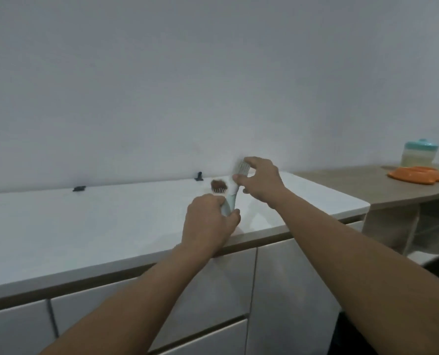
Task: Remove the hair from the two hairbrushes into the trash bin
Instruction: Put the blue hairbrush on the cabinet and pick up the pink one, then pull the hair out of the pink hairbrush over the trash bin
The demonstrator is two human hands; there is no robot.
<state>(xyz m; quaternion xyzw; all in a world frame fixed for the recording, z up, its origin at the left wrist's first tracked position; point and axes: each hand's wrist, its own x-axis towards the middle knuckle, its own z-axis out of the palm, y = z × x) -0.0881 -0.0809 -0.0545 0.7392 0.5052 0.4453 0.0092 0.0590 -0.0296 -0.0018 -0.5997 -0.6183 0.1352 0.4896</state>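
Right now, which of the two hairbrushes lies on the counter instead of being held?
The brown hairbrush, lying unheld; both hands grip the pale green hairbrush.

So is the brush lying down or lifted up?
Lifted up. The left hand holds the brush by its handle above the white counter; the right hand pinches its top.

Two hairbrushes are showing — a pale one (232, 193) and a brown one (218, 187). Two hands are showing — the left hand (209, 221) and the right hand (260, 179). Two small black clips (79, 188) are lying on the white bench (85, 226); one lidded jar (421, 152) and one orange dish (417, 175) are sitting further right.
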